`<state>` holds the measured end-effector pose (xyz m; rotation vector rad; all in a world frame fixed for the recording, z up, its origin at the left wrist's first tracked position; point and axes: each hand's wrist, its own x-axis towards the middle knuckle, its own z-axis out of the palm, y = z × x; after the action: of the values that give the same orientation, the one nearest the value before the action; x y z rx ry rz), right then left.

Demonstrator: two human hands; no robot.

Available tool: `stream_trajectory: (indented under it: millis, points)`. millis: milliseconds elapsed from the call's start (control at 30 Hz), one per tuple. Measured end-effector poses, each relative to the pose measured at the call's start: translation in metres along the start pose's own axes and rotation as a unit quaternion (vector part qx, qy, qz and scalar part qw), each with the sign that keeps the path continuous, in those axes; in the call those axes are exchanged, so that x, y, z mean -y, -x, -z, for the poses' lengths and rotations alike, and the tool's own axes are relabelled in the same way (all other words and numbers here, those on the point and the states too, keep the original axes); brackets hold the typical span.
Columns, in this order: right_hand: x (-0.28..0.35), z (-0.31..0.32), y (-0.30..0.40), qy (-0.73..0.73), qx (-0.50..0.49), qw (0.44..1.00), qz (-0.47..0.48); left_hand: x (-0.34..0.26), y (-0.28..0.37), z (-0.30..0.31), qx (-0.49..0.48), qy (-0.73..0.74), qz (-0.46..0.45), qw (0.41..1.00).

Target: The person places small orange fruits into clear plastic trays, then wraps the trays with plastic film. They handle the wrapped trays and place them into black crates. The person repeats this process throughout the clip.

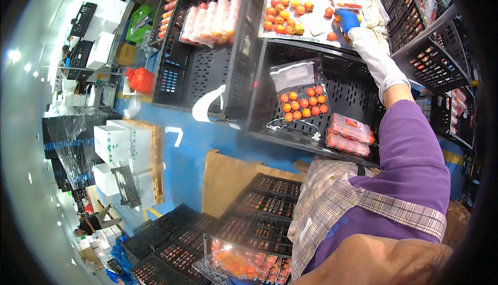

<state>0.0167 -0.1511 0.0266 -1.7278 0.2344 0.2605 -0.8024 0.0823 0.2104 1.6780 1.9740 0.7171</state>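
My right hand (347,21), in a blue glove and white sleeve guard, curls over orange-red tomatoes (337,17) on a pale sorting surface (317,18). Loose tomatoes (284,14) cluster to the left of that hand. Under my right arm, a black plastic crate (346,90) holds a clear net-like bag (291,77) with tomatoes on it and stacked tomato packs (350,135). At the bottom edge is a clear plastic package of tomatoes (237,261). A blue sliver (235,281) below it looks like my left glove; the rest is out of view, so its grip is hidden.
A black crate (206,57) with wrapped tomato packs (214,20) stands to the left. Other crates (439,61) crowd the right. Stacked tomato crates (268,207) and cardboard (229,180) lie below. White foam boxes (124,145) rest on a wooden pallet (157,164) across the blue floor (183,176).
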Motion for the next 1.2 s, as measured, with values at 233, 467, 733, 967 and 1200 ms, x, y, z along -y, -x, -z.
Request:
stream_trajectory:
  millis: [233, 467, 733, 967, 1200]
  points:
    - [-0.024, 0.052, -0.038, 0.120, -0.011, 0.984, 0.128, -0.007, 0.005, -0.008, 0.011, 0.000, 0.016, 1.000]
    - [-0.008, 0.044, -0.010, 0.287, 0.001, 0.947, 0.146, -0.015, 0.013, -0.009, 0.009, -0.002, 0.023, 1.000]
    - [-0.013, 0.055, -0.017, -0.029, 0.185, 0.982, 0.025, -0.018, 0.018, -0.012, 0.013, 0.001, 0.028, 1.000]
    - [-0.002, 0.051, 0.017, -0.126, 0.254, 0.958, 0.041, -0.018, 0.025, -0.005, 0.008, 0.001, 0.039, 0.999]
    - [-0.014, 0.050, -0.016, -0.688, 0.296, 0.365, -0.553, -0.014, 0.034, 0.006, 0.003, 0.010, 0.046, 0.999]
